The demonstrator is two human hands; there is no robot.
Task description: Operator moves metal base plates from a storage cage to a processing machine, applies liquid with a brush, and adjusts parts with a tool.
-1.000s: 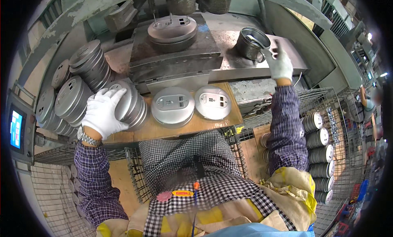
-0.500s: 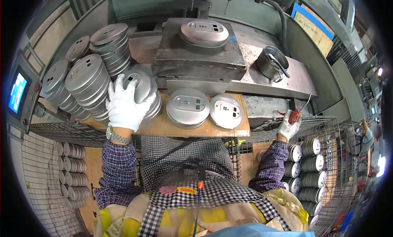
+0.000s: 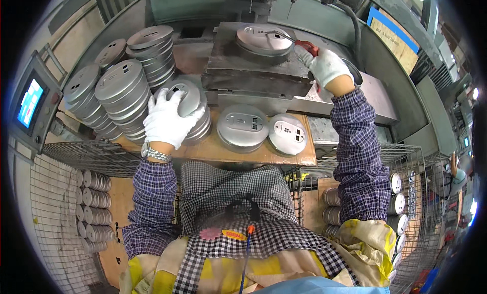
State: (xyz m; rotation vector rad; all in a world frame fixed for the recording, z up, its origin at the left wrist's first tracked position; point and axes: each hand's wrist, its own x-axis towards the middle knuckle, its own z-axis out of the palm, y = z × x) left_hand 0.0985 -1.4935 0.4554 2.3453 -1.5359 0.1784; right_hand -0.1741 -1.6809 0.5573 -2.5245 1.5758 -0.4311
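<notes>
My gloved right hand (image 3: 327,68) is closed around a red-handled tool (image 3: 308,47) with a thin metal shaft. The shaft reaches left over the oval metal cover (image 3: 253,40) lying on the steel block (image 3: 238,65); whether its tip touches the cover, I cannot tell. My left hand (image 3: 170,120), gloved in white with fingers spread, rests against the top of a short stack of metal covers (image 3: 189,95) at the bench's near edge. To the right of that stack lie a larger grey cover (image 3: 242,126) and a smaller, brighter one (image 3: 287,134) on brown board.
Taller stacks of covers (image 3: 122,91) stand at the left, beside a control panel (image 3: 33,101) with a lit screen. Drill bits (image 3: 290,10) hang above the block. A metal mug (image 3: 355,73) sits partly behind my right hand. Wire baskets (image 3: 61,192) with rows of covers flank me.
My right hand has swung from the basket edge up and left to the cover on the block, carrying the red-handled tool. My left hand stays on its stack. The whole view has shifted slightly.
</notes>
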